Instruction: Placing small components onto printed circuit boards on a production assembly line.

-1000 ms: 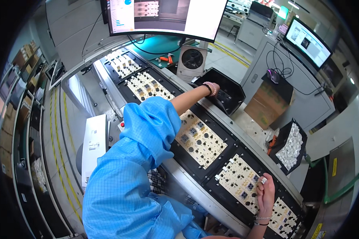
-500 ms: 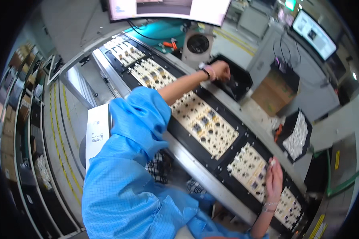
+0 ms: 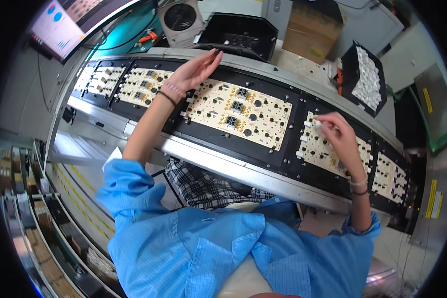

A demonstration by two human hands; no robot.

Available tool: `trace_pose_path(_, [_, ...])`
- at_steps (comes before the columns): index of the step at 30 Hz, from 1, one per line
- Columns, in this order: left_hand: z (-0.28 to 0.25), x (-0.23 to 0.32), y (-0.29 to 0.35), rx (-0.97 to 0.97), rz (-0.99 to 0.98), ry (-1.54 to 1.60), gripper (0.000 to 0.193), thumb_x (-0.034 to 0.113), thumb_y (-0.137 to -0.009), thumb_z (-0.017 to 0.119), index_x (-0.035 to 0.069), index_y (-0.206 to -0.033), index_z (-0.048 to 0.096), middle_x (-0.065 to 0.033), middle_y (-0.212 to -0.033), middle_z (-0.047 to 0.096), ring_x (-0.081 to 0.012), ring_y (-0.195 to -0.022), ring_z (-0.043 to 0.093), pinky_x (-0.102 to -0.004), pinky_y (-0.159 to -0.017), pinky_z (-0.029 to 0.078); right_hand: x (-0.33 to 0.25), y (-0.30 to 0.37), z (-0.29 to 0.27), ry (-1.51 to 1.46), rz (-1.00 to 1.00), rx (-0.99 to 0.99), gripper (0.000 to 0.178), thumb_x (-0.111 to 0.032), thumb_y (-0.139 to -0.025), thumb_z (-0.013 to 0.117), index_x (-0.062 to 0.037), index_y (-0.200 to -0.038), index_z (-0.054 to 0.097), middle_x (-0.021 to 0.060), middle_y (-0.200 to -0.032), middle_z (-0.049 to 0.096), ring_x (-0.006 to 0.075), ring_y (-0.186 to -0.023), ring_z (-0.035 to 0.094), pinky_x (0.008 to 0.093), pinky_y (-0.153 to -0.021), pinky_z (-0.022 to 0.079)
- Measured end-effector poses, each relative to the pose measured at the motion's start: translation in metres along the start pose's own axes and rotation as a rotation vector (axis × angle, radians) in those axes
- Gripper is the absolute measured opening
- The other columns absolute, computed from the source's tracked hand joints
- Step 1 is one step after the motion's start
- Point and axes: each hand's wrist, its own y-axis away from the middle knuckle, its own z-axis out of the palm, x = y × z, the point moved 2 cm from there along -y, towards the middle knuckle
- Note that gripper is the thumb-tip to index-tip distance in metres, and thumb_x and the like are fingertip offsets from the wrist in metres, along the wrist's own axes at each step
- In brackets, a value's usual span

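Observation:
Just in front of the black bin (image 3: 270, 37), my left hand (image 3: 196, 72) is raised over the line, its fingers drawn together. Dark specks show at its fingertips, too small to name. Below and right of it lies a cream circuit board (image 3: 213, 107) with three square black display parts. My right hand (image 3: 338, 133) pinches a small white piece at the left edge of another cream circuit board (image 3: 315, 149). Similar white pieces (image 3: 301, 144) stand along that edge. My right hand hides part of this board.
More boards (image 3: 390, 179) sit in black carriers along the metal-edged line (image 3: 223, 156). Behind it are a fan unit (image 3: 180, 17), a cardboard box (image 3: 310, 30) and a black tray of white parts (image 3: 367, 82). Orange-handled tools (image 3: 146, 37) lie far left; a monitor (image 3: 57, 30) stands beyond.
The view has turned, shifting the scene. My left hand has come out of the black bin toward me. My right hand has moved to the left edge of its board and pinches there.

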Motion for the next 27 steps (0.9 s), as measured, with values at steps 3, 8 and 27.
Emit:
trace_pose_path(3, [-0.006,-0.006,0.012,-0.012,-0.039,0.045,0.019,0.005,-0.095,0.057,-0.009,-0.107,0.054,-0.0162,-0.112,0.059,-0.0211,-0.108,0.061,-0.0256,-0.094,0.055,-0.004,-0.022,0.025,0.222,-0.141,-0.055,0.022,-0.005,-0.087,0.063,-0.0058,-0.109,0.064,0.0021,-0.09,0.055,0.0095,-0.066,0.045,0.0221,-0.06,0.038])
trace_pose_path(8, [0.009,-0.009,0.03,-0.097,-0.045,0.201,0.017,0.005,-0.095,0.056,-0.009,-0.106,0.053,-0.0163,-0.113,0.058,-0.0208,-0.107,0.061,-0.026,-0.094,0.056,-0.004,-0.044,0.052,0.342,-0.158,-0.109,0.041,-0.007,-0.087,0.062,-0.0105,-0.126,0.05,0.0043,-0.091,0.058,0.0168,-0.072,0.055,0.0285,-0.067,0.045])
trace_pose_path(27, [0.004,-0.002,0.036,-0.223,-0.028,0.011,0.035,0.008,-0.098,0.053,-0.005,-0.13,0.049,-0.0097,-0.116,0.058,-0.0123,-0.101,0.06,-0.0189,-0.091,0.055,-0.011,-0.058,0.071,0.626,-0.169,-0.175,0.049,-0.001,-0.084,0.062,-0.0079,-0.129,0.045,0.008,-0.084,0.058,0.029,-0.08,0.06,0.0379,-0.073,0.046])
